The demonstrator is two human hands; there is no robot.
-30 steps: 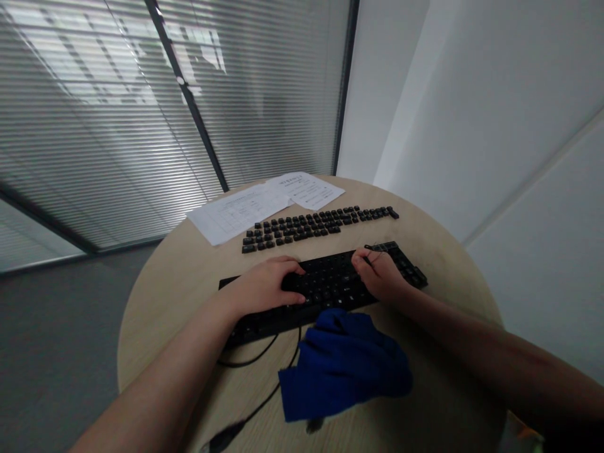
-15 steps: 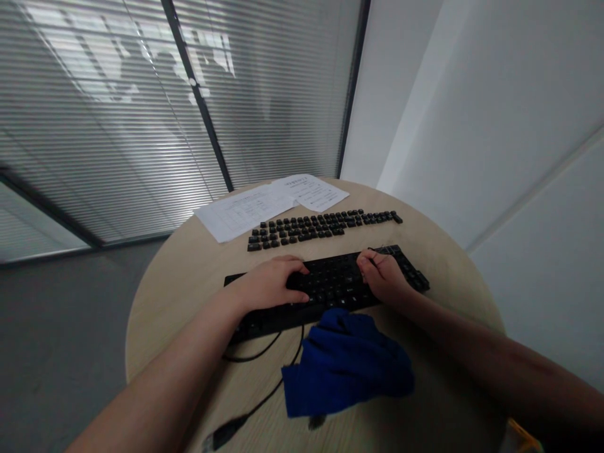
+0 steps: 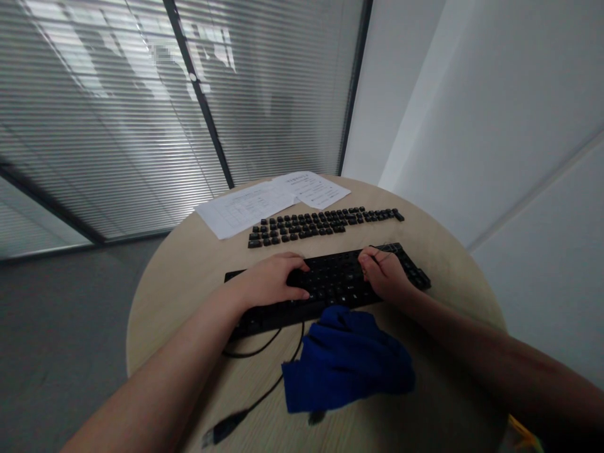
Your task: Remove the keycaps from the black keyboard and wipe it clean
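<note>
A black keyboard (image 3: 338,284) lies across the middle of a round wooden table (image 3: 189,270). My left hand (image 3: 268,286) rests on its left half, fingers curled and thumb tucked against the keys, holding it down. My right hand (image 3: 384,274) is closed in a pinch over the keyboard's right part, gripping a thin wire tool (image 3: 380,253) whose loop shows at the fingertips. Rows of loose black keycaps (image 3: 321,223) are laid out on the table just beyond the keyboard.
A crumpled blue cloth (image 3: 346,362) lies in front of the keyboard, between my forearms. The keyboard's cable (image 3: 264,396) runs to a USB plug (image 3: 221,431) near the front edge. Two printed sheets (image 3: 250,207) lie at the far side. Window blinds and a white wall stand behind.
Both hands stay on the keyboard in nearly the same places. The view has shifted slightly; nothing was picked up or let go.
</note>
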